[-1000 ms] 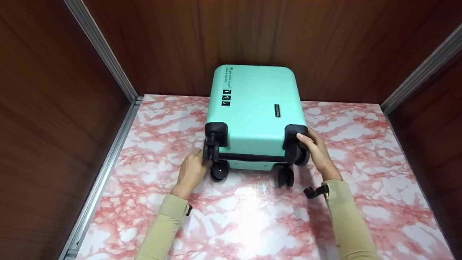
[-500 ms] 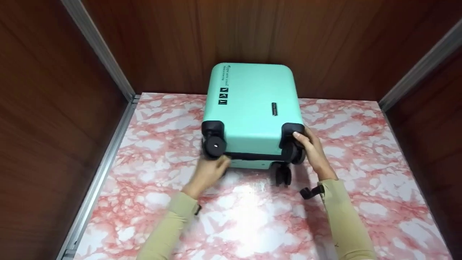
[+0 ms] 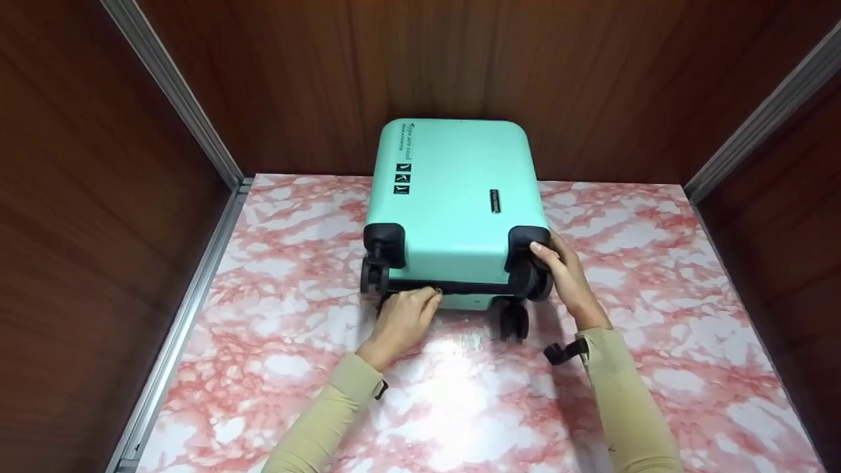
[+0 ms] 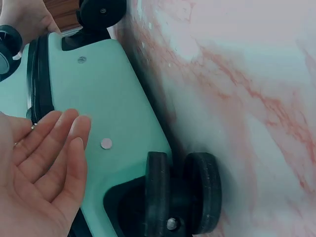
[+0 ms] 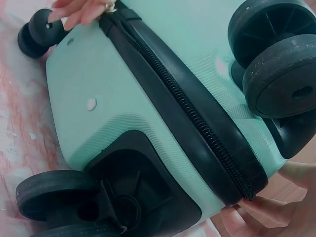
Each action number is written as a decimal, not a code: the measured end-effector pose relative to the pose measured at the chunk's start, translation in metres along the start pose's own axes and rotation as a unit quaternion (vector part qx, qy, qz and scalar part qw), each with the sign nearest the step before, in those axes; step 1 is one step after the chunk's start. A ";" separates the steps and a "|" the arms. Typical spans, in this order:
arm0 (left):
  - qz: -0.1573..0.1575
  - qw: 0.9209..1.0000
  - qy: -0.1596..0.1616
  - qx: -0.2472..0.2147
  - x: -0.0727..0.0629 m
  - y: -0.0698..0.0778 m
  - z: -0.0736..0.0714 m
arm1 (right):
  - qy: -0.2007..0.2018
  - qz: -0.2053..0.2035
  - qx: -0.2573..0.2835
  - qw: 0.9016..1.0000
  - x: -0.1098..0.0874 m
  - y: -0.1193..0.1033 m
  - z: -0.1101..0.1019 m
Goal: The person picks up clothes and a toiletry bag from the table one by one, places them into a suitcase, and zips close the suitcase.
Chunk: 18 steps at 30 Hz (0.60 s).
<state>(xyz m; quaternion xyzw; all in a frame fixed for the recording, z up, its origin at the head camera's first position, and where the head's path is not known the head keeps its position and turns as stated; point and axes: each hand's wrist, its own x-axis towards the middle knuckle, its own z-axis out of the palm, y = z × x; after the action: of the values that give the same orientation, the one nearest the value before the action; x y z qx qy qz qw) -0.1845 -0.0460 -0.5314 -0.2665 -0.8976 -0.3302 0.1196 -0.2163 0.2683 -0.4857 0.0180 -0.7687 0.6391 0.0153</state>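
A mint-green suitcase [image 3: 460,177] lies flat with its wheeled end towards me. A black zip [image 5: 182,101] runs across that end between the two shells. My left hand [image 3: 406,320] pinches the metal zip pull [image 5: 109,7] near the middle of this side; in the left wrist view its other fingers are loosely bent beside the shell. My right hand [image 3: 570,282] holds the right corner, thumb on the black corner guard [image 3: 529,236] above a wheel [image 3: 525,279]. In the right wrist view, its fingertips [image 5: 237,219] touch the corner by the zip.
Beneath the suitcase is a red-and-white marbled surface [image 3: 276,368]. Dark wood panels [image 3: 302,85] stand behind it and at both sides, with metal strips [image 3: 177,92] at the corners. Black wheels [image 4: 202,192] stick out from the suitcase's near end.
My left hand has moved right along the zip, from the left corner past the left wheels to near the middle. The right hand has stayed at its corner.
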 end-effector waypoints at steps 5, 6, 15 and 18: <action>0.004 1.000 -0.004 0.014 0.001 0.006 0.004 | 0.002 0.003 0.002 1.000 -0.001 -0.001 0.000; 0.004 1.000 -0.003 0.015 0.001 0.007 0.004 | 0.002 0.002 0.002 1.000 -0.001 -0.001 0.000; 0.028 1.000 0.006 0.006 0.000 0.012 0.010 | 0.007 -0.001 0.025 1.000 -0.001 0.000 0.000; 0.026 0.999 0.011 -0.024 -0.002 0.008 0.014 | 0.002 0.001 0.029 1.000 0.000 0.000 -0.002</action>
<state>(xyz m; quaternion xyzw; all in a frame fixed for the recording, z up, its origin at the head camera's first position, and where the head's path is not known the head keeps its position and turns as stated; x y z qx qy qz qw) -0.1794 -0.0327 -0.5382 -0.2885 -0.8808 -0.3515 0.1318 -0.2158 0.2700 -0.4852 0.0162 -0.7498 0.6613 0.0156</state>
